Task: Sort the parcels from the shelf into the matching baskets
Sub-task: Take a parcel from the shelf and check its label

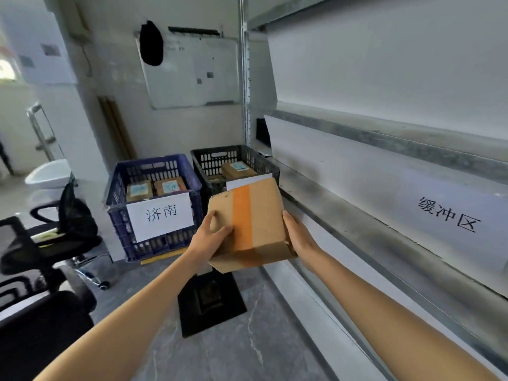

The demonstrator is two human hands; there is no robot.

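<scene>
One tilted parcel, tape running away, left hand, right hand gripping

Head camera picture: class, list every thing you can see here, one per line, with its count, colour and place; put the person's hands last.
held parcel: one, brown cardboard with orange tape, centre of view, off the floor
blue basket: one, blue, on the floor left, white paper label on front
parcels in blue basket: two, brown, side by side
black basket: one, black, right of the blue one
parcel in black basket: at least one, brown
shelf: one, grey metal, right side, white sign on it
whiteboard: one, white, back wall
office chair: one, black, left
left hand: one, grips the parcel's left side
right hand: one, grips its right side
</scene>
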